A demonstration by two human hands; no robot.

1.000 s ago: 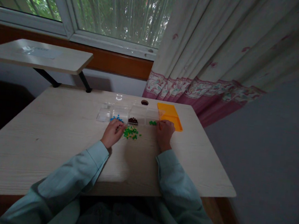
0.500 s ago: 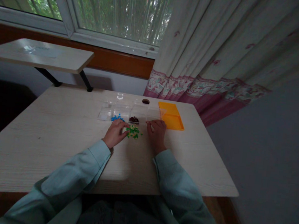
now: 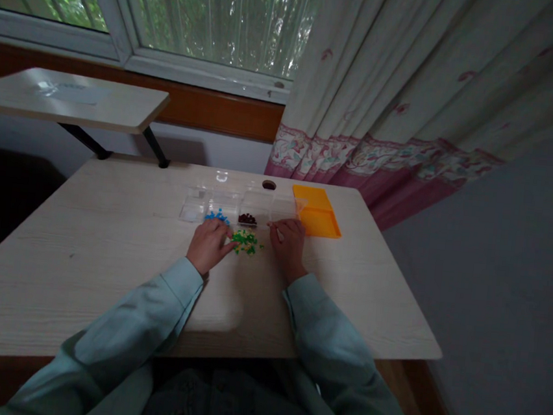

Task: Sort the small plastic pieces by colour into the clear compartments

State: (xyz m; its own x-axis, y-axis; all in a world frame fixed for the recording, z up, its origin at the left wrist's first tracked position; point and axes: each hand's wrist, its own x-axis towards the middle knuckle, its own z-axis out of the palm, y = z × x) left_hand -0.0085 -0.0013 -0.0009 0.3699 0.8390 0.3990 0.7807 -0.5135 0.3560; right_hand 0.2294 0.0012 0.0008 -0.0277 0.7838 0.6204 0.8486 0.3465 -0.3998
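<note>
A small pile of green and yellow bead-like pieces (image 3: 246, 242) lies on the table. At its left edge is my left hand (image 3: 208, 243), thumb and forefinger apart, holding nothing that I can see. My right hand (image 3: 289, 242), to the right of the pile, has its thumb and forefinger pinched at the front of a clear compartment box (image 3: 191, 213); whatever is between the fingertips is too small to make out. Blue pieces (image 3: 218, 215) fill part of one compartment, partly behind my left hand. Dark brown pieces (image 3: 247, 219) lie in the compartment to their right.
An open orange tray or case (image 3: 322, 222) lies right of the clear box. Behind the box is a round cable hole (image 3: 269, 185) in the table (image 3: 124, 264). A raised shelf (image 3: 120, 104) stands at the back left; a curtain (image 3: 352, 130) hangs behind the right side.
My left hand's thumb and forefinger have come slightly further apart beside the pile. My right hand stays pinched at nearly the same spot. The view has shifted a little.
</note>
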